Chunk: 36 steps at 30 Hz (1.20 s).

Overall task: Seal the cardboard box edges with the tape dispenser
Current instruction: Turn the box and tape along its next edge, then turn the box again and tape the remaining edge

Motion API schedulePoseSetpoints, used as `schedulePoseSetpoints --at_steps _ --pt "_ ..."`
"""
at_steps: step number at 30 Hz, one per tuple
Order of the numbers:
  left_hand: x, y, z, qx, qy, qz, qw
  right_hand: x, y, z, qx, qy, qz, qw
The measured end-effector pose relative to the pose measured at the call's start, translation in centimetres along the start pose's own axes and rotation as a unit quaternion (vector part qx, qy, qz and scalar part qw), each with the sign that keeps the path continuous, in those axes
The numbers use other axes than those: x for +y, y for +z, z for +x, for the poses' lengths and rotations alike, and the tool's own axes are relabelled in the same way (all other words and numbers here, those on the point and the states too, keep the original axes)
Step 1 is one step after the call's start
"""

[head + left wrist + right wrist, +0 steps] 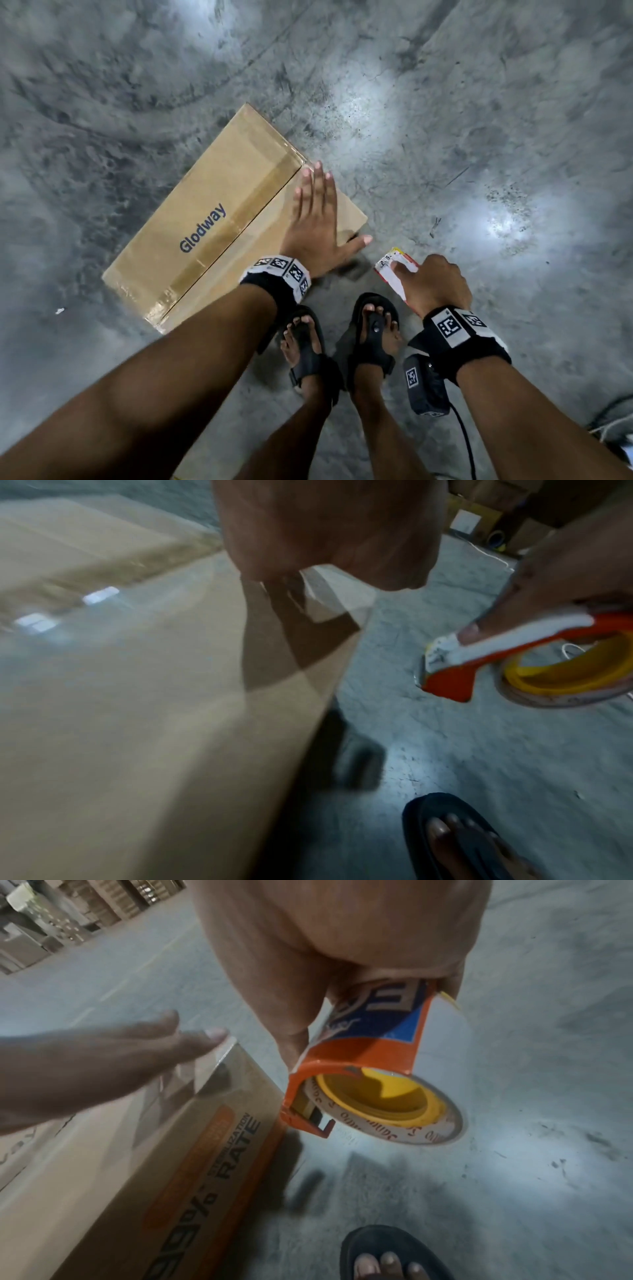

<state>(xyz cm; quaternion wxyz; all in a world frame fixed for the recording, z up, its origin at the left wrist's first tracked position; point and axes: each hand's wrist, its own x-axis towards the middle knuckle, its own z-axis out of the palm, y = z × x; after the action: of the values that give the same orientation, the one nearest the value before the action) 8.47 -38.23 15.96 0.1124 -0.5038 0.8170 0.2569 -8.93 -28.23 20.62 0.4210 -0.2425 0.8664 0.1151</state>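
Observation:
A long cardboard box (205, 212) printed "Glodway" lies on the concrete floor, with shiny clear tape along its centre seam. My left hand (322, 212) is spread flat, fingers straight, over the box's near right corner; whether it touches is unclear. In the right wrist view the left hand (103, 1064) hovers at the top edge of the box (154, 1150). My right hand (435, 284) grips an orange and white tape dispenser (394, 270), held in the air just right of the box. Its tape roll (394, 1104) has a yellow core, and the dispenser (479, 664) blade end points toward the box (137, 723).
My two feet in black sandals (308, 342) (373, 329) stand close to the box's near side. A black cable (462, 438) trails from my right wrist. Stacked cartons (51, 920) stand far off. Bare concrete floor (479, 137) surrounds the box.

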Motion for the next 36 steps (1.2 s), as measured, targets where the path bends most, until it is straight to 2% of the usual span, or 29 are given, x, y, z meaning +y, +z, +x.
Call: schedulePoseSetpoints --at_steps 5,9,11,14,17,19,20,21,22,23,25,27,29,33,35,36 --pt "3.1 3.8 0.8 -0.006 -0.107 0.098 0.989 1.4 -0.3 0.9 0.02 -0.017 -0.004 1.0" --pt "3.4 2.7 0.8 -0.044 -0.121 0.097 0.987 2.2 -1.3 0.5 0.039 -0.04 0.011 0.998" --pt "3.1 1.1 0.2 -0.059 -0.087 0.062 0.993 2.3 -2.0 -0.5 0.046 -0.054 0.032 0.997" --pt "1.9 -1.5 -2.1 -0.049 -0.038 -0.012 0.998 1.8 -2.9 -2.8 0.046 -0.085 0.049 0.994" --pt "-0.3 -4.2 -6.1 -0.029 -0.038 -0.095 0.994 0.0 -3.5 -6.5 0.033 -0.124 0.053 0.99" --pt "-1.7 -5.0 -8.7 -0.036 -0.067 -0.185 0.98 -1.1 -2.9 -8.8 0.016 -0.15 0.047 0.987" --pt "-2.7 -5.3 -10.0 -0.044 -0.103 -0.238 0.965 -1.9 -2.4 -10.0 0.009 -0.17 0.041 0.984" --pt "-3.5 -5.0 -10.9 -0.061 -0.154 -0.303 0.939 -2.5 -1.8 -11.0 0.003 -0.187 0.037 0.982" --pt "-4.3 -5.1 -11.9 -0.081 -0.209 -0.384 0.896 -3.5 -1.1 -12.1 -0.002 -0.207 0.031 0.978" --pt "-4.8 -5.0 -12.7 -0.101 -0.256 -0.465 0.842 -4.2 -0.4 -12.9 -0.007 -0.223 0.026 0.974" --pt "-6.5 -4.8 -14.5 -0.126 -0.319 -0.584 0.736 -5.6 1.9 -14.4 -0.021 -0.253 0.002 0.967" --pt "-8.8 -4.4 -16.6 -0.132 -0.343 -0.642 0.673 -6.7 4.6 -15.9 -0.037 -0.275 -0.025 0.96" --pt "-11.3 -3.7 -19.0 -0.125 -0.349 -0.672 0.642 -7.5 6.9 -17.3 -0.047 -0.297 -0.035 0.953" --pt "-17.4 -1.7 -25.3 -0.138 -0.353 -0.743 0.552 -9.5 12.1 -21.5 -0.072 -0.326 -0.032 0.942" --pt "-20.7 -1.0 -28.4 -0.142 -0.354 -0.751 0.538 -10.5 15.1 -23.6 -0.073 -0.338 -0.015 0.938" --pt "-22.0 -0.8 -29.5 -0.137 -0.35 -0.744 0.552 -10.9 16.3 -24.4 -0.07 -0.336 0.001 0.939"
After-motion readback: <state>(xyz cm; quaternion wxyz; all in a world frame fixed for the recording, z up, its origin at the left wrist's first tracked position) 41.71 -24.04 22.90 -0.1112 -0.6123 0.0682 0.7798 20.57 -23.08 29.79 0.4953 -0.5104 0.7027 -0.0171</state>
